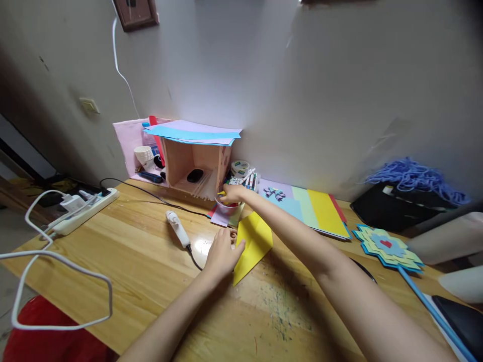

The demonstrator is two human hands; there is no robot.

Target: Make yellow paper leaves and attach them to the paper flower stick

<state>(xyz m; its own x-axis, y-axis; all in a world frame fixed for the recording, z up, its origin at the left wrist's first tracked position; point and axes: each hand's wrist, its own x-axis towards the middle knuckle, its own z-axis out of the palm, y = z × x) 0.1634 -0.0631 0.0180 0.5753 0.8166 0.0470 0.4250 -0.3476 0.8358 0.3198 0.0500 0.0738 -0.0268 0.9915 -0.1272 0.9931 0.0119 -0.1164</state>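
Here, pointed yellow paper (pixel 255 242), glossy tabletop (pixel 147 271).

bright glare on wooden tabletop (pixel 143 246)

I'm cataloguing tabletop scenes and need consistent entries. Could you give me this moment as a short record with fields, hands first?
Left hand: at the left edge of the yellow paper; grip unclear
Right hand: at the small bowl; anything held is unclear
Surface: wooden table
Left side: white corded tool, white power strip
Back: open-fronted box under a blue and lilac paper roof
Right side: coloured sheets, paper flower with red heart, blue yarn
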